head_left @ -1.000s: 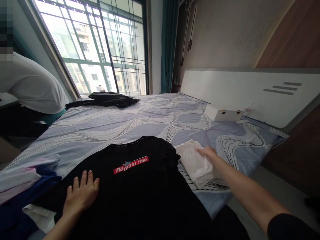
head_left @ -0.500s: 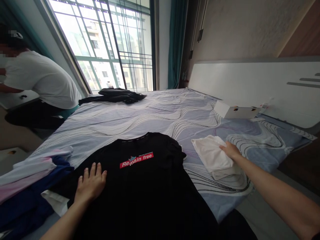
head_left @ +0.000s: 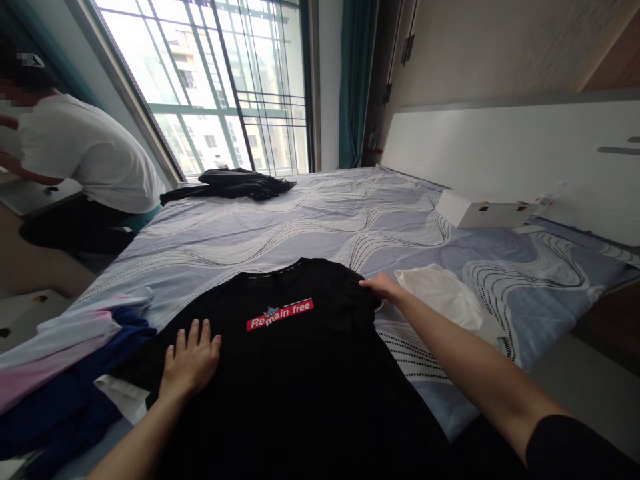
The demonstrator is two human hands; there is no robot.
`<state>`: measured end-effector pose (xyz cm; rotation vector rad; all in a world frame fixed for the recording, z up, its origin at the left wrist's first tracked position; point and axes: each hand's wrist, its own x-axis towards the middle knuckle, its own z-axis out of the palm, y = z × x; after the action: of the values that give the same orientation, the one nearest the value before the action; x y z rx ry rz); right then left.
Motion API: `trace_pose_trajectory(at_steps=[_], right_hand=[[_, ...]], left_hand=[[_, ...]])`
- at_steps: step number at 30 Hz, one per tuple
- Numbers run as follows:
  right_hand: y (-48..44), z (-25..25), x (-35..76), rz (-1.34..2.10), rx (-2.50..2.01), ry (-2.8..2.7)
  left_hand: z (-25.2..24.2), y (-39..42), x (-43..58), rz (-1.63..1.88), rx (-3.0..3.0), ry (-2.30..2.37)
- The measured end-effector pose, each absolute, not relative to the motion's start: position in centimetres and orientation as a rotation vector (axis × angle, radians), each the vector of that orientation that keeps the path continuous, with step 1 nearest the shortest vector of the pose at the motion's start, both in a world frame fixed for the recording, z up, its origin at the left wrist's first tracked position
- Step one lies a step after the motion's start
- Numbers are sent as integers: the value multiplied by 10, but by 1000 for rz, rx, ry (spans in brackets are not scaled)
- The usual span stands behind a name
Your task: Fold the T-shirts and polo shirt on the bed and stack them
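A black T-shirt point(head_left: 295, 373) lies flat on the bed point(head_left: 300, 227), front side up, with a red label on its chest. The left hand point(head_left: 191, 360) presses down on the shirt, fingers spread wide, just left of the red label. A moment ago the right hand point(head_left: 384, 288) was over on the folded white cloth point(head_left: 443, 295), which sits just to the right of the shirt. Now it has let that cloth go and come back to the shirt's right shoulder, where its fingers touch the edge of the sleeve. I cannot tell if they are pinching it or only resting there. So the white cloth looks done with, and both hands are on the black shirt. Left of the shirt is a heap of pink and blue clothes point(head_left: 55, 360). Far behind the shirt, by the window point(head_left: 215, 87), lie some dark clothes point(head_left: 235, 185), and a person in a white top point(head_left: 85, 153) bends over there.
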<state>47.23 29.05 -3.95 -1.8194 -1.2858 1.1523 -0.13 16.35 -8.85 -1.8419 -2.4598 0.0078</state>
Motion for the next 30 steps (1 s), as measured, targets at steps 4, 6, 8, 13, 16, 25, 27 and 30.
trace_pose_trajectory(at_steps=[4,6,8,13,16,25,27,30], right_hand=[[292,-22,492,1152,-1630,-1131],[290,-15,507,1135,-1576,-1073],[288,-12,519,1128,-1556,-1025],[284,-11,525,1136,-1457,-986],[288,-15,516,1145,-1416,-1007],[293,-41,496,1218,-1681,-1158],[293,-42,495,1142,-1721,-1208],[298,-38,496,917,-1755,-1290]], left_hand=[[-88,163,0,7,-1844,-2461],[-89,163,0,-13,-1851,-2466],[-90,163,-1,-35,-1854,-2467],[-93,164,-3,-46,-1862,-2469],[-94,165,-4,-56,-1862,-2480],[-90,162,-1,-94,-1858,-2463],[-90,162,-1,-114,-1858,-2476],[-91,163,-2,-130,-1863,-2481]])
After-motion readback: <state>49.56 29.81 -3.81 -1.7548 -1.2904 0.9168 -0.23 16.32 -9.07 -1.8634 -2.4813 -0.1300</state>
